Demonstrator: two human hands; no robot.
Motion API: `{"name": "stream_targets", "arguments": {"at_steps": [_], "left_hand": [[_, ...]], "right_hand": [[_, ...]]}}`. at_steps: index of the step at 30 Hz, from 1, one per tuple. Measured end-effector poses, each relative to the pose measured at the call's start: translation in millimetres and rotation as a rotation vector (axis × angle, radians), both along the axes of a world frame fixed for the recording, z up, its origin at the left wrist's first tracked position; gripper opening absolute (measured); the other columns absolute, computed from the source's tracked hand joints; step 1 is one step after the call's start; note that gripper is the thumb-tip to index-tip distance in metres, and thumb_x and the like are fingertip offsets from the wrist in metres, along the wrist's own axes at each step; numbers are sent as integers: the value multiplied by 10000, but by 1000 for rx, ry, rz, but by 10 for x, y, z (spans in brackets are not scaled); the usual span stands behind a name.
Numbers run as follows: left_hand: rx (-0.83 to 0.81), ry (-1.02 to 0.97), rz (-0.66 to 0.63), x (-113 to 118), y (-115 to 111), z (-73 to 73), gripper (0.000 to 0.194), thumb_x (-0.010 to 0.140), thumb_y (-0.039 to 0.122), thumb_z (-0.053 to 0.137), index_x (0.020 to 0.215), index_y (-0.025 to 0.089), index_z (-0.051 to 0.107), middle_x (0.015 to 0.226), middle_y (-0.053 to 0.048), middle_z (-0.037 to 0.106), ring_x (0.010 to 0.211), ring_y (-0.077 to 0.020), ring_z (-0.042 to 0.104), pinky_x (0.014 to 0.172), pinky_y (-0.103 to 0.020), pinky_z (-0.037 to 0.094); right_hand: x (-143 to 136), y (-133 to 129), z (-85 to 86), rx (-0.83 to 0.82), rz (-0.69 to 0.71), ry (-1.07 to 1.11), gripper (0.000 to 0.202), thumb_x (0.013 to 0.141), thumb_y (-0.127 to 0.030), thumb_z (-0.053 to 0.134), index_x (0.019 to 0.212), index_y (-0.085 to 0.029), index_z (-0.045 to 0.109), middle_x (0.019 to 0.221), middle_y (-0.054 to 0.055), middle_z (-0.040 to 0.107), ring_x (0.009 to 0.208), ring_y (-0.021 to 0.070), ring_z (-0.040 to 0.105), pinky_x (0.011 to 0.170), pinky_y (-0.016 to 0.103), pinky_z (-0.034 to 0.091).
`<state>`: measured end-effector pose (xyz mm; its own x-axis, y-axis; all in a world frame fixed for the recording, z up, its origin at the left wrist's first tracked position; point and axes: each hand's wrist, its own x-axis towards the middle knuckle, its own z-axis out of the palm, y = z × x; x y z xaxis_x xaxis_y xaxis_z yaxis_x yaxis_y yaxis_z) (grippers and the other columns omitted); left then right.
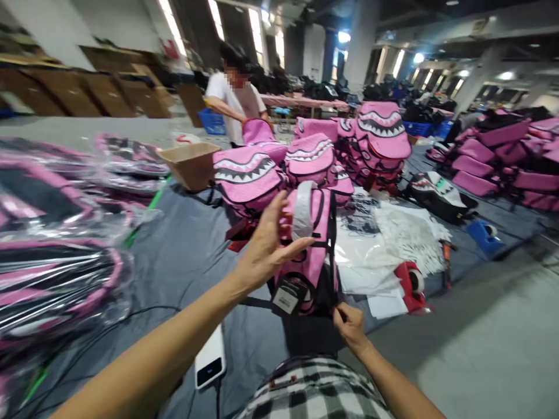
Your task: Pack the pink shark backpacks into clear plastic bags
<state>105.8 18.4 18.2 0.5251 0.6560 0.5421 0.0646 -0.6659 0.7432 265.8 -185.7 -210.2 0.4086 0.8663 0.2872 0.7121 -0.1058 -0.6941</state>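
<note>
A pink and black backpack (318, 250) stands on the dark table cover in front of me. A grey strip (302, 212) runs down its upper part, and a tag with a white label (286, 299) hangs low on its front. My left hand (264, 247) is over the backpack's left side, thumb and fingers spread, with nothing in it. At the lower right corner of the backpack, my right hand (350, 326) is closed in a pinch. What lies between its fingers is too small to tell.
More pink backpacks (248, 174) with toothed-mouth prints stand behind. Plastic-wrapped ones (56, 285) lie left. White bags (367, 250), a red tape dispenser (410, 285) and a blue one (484, 237) sit right. A white power bank (210, 358) lies near me. Another person (236, 96) works opposite.
</note>
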Motion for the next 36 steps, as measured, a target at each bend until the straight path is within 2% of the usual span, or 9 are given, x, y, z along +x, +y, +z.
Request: {"name": "stream_targets", "arguments": {"at_steps": [3,7,10,13,18,24,29,32,36], "left_hand": [[15,1,137,-352,-148,-16,644,850,505,689,1421,280,497,1359,-70,580,1121,-275,620,1015,-495,516],[198,-77,286,-704,-420,-189,380,859,355,686,1236,388,655,1125,-14,670,1011,-293,633,1016,-581,483],[349,4,185,-782,-637,-446,449,843,223,658,1237,438,636,1059,3,704,1002,-294,652,946,-536,533],[535,126,12,-750,-788,-651,404,837,156,657,1187,360,657,989,24,738,952,-227,686,864,-387,587],[720,213,-218,-644,-884,-702,279,862,96,612,1081,248,693,993,36,769,980,-141,695,1042,-268,509],[473,205,-307,-473,-1015,-762,326,904,87,548,1154,264,660,986,-17,775,1012,-192,691,951,-346,569],[187,255,-598,-145,-1074,-825,341,932,60,486,1157,269,635,978,-56,746,934,-183,684,827,-282,575],[-54,438,-711,110,-1092,-1022,355,958,168,527,1291,278,581,1174,-78,705,1050,-180,677,921,-285,559],[-389,450,-672,567,-1225,-1457,877,767,354,797,1517,209,364,1558,-182,421,1425,-303,420,1176,-482,367]], "right_hand": [[389,-325,-552,-171,-236,19,357,894,-404,449,658,-215,640,619,33,655,571,176,608,563,265,456],[1071,-707,-859,-281,-531,-17,291,868,-371,469,879,-178,686,853,115,715,767,238,661,698,324,486],[1439,-781,-987,-357,-606,-68,262,816,-414,590,912,-190,688,951,121,710,895,270,639,761,343,449],[1594,-759,-1131,-428,-605,-99,254,835,-460,614,826,-216,687,881,70,709,890,261,613,749,329,389],[1641,-732,-1224,-501,-543,-165,319,952,-437,520,793,-217,687,827,39,696,859,214,584,727,308,317],[1772,-569,-884,-567,-359,-290,130,906,-243,657,782,-205,650,873,57,681,888,211,582,763,302,343],[1872,-381,-370,-567,-187,-310,111,892,-142,660,800,-188,620,816,66,684,825,209,610,778,290,374],[1761,-310,-32,-550,-97,-281,96,919,-158,620,830,-192,605,762,43,670,736,196,609,697,270,372],[1354,-244,493,-500,119,-98,139,973,-312,554,881,-213,583,683,-37,611,600,138,552,585,220,361]]}}
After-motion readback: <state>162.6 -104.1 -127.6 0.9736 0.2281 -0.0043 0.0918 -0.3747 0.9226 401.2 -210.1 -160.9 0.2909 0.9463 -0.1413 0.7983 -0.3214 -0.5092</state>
